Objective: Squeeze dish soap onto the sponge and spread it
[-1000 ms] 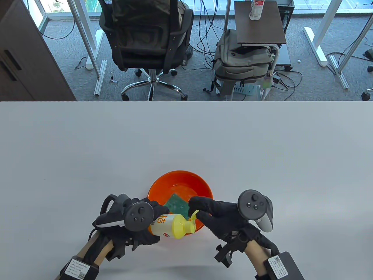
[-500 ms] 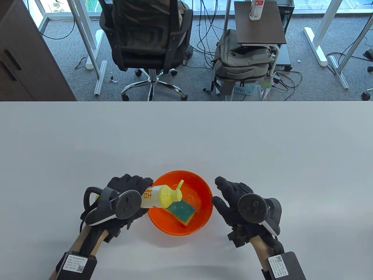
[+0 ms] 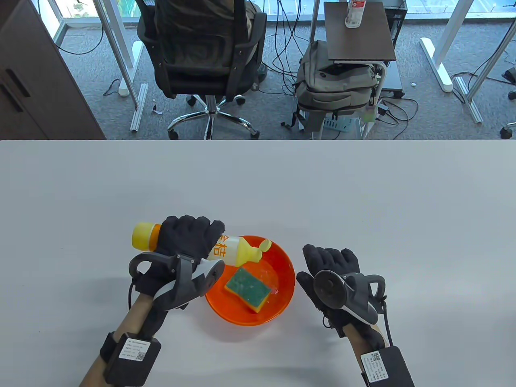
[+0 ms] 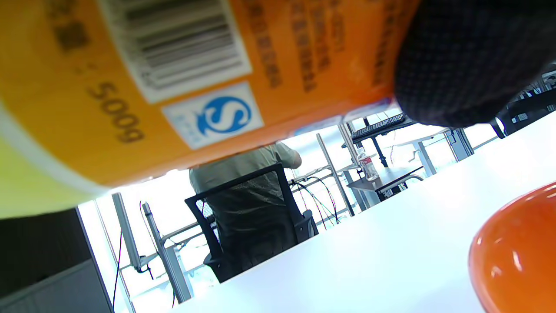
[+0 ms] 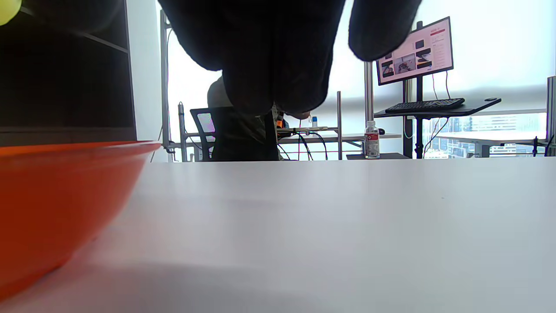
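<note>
We see the white desk (image 3: 363, 201) carrying an orange bowl (image 3: 282, 300). Our left hand (image 3: 185, 242) grips the dish soap bottle (image 3: 229, 250) on its side, its open yellow flip cap (image 3: 264, 246) over the bowl's far rim. Our right hand (image 3: 332, 264) rests released, fingers spread, just beside the bowl. Inside the bowl lies 1 green-and-yellow sponge (image 3: 246, 287).

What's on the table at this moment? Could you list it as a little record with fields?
Bowl: round orange plastic bowl on the white table
Sponge: green and yellow rectangular sponge inside the bowl
Bottle: yellow dish soap bottle, tipped, flip cap open, nozzle above the bowl
Left hand: grips the bottle
Right hand: open, beside the bowl, holding nothing
</note>
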Available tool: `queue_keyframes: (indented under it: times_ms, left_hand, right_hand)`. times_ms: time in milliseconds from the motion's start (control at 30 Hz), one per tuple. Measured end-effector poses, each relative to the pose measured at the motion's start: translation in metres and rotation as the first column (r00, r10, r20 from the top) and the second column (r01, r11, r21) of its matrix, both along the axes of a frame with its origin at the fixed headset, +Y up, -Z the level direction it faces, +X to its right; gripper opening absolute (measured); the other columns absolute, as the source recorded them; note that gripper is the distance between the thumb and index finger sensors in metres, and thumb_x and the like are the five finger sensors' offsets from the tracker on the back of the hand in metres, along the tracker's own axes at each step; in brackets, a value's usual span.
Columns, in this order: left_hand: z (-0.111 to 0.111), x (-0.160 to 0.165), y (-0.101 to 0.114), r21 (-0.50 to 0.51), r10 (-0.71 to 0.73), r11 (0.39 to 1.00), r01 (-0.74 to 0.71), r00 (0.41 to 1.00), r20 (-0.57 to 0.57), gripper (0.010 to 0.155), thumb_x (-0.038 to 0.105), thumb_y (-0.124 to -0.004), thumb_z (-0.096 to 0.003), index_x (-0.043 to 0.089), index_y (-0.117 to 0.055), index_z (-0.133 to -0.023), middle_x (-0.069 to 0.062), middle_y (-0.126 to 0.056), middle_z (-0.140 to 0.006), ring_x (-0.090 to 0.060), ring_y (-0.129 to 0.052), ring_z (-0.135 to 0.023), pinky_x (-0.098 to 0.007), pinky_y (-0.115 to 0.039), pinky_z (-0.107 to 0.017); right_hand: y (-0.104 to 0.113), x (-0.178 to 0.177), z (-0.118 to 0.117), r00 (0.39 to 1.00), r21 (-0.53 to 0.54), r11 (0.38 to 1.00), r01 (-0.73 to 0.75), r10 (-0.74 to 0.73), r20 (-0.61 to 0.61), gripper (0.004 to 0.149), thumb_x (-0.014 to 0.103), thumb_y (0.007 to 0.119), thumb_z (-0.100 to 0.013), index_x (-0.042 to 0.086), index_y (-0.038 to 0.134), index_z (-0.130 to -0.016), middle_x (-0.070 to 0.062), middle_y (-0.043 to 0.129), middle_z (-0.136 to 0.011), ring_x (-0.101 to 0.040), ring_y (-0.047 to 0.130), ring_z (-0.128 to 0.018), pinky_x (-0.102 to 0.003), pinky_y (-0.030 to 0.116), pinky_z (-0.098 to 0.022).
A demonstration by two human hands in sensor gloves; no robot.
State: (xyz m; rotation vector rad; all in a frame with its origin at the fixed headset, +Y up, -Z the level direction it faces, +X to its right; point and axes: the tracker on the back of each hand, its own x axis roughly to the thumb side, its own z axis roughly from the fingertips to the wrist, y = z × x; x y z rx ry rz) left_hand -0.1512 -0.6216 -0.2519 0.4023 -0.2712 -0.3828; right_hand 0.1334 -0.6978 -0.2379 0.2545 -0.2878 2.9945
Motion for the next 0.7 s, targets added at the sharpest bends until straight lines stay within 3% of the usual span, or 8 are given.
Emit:
queue_keyframes:
  times_ms: [400,700]
  left_hand:
    - [0.001,0.048,-0.015,0.023,-0.124,0.992,0.123,0.991,0.05,0.08,0.05,-0.103,-0.024,0.054,-0.067,-0.095,0.018,-0.078,-0.095,-0.011,-0.084,-0.089,-0.048,-0.07,-0.081]
    - [0.001,0.062,-0.025,0.045,-0.193,0.981,0.191,0.98,0.055,0.076,0.049,-0.104,-0.0238,0.053,-0.069,-0.092,0.018,-0.078,-0.091,-0.01,-0.084,-0.087,-0.047,-0.07,-0.08]
  right_hand:
    - [-0.006,0.012,-0.007,0.993,-0.056,0.993,-0.1,0.103,0.057,0.071,0.064,0.068,-0.037,0.032,0.062,-0.101,0.002,0.081,-0.101,-0.029,0.082,-0.095,-0.058,0.058,-0.075]
    - [-0.005,0.013,-0.007,0.991,-0.058,0.992,-0.114,0.118,0.062,0.071,0.064,0.068,-0.037,0.032,0.062,-0.101,0.002,0.081,-0.101,-0.029,0.082,-0.095,-0.058,0.058,-0.075]
